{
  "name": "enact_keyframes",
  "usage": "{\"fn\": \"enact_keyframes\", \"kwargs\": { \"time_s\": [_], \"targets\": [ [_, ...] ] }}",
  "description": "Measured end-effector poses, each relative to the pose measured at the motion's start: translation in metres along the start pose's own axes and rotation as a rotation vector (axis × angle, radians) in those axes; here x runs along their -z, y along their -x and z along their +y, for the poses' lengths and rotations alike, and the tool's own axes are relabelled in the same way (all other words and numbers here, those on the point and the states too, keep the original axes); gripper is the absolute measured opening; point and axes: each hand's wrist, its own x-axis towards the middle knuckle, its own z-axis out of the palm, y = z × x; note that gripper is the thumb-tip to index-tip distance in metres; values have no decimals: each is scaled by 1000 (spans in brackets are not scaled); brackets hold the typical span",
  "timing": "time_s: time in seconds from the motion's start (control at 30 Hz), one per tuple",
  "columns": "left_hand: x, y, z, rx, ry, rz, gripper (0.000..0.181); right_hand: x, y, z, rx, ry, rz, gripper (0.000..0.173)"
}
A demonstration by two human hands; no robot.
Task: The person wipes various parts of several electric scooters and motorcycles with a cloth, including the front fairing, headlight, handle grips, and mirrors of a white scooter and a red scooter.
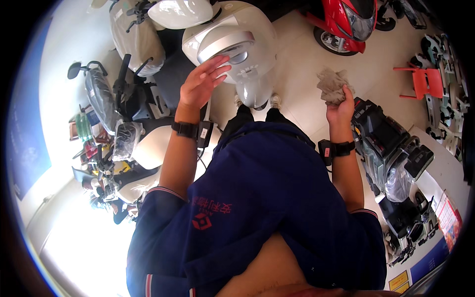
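Note:
A crumpled grey-brown cloth (pixel 333 84) is in my right hand (pixel 344 105), held out to the right above the tiled floor, with the thumb pressed on it. My left hand (pixel 203 80) is raised with its fingers apart and nothing in it. Its fingertips overlap the view of the front of a cream-white scooter (pixel 256 48), which stands straight before me; whether they touch it I cannot tell. The scooter has a silver trim band, a round headlight and a front mudguard between my feet. A black strap with a small box sits on each wrist.
Scooters partly wrapped in plastic (pixel 100 100) crowd the left side. A red scooter (pixel 347 22) stands ahead to the right, with a small red chair (pixel 426 83) farther right. Close by my right arm is a black scooter (pixel 386 130) with plastic wrap on it.

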Motion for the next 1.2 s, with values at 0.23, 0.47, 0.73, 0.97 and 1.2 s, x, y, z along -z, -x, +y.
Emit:
{"fn": "enact_keyframes", "kwargs": {
  "time_s": [0.23, 0.47, 0.73, 0.97, 1.2],
  "targets": [
    [3, -4, -44, 176, -303, 233, 63, -2, -6, 13, -67, 14, -31, 39],
    [-4, -52, -38, 92, -506, 189, 51, -12, -6, 22, -100, 69, -108, 40],
    [-21, -73, -52, -74, -727, 147, 45, -3, -1, 22, -91, 80, -78, 40],
    [-10, -64, -57, -135, -993, 97, 40, 6, 0, 21, -113, 114, -86, 41],
    [-26, -93, -54, -30, -1166, 103, 36, 3, 1, 30, -132, 138, -142, 44]
  ]
}}
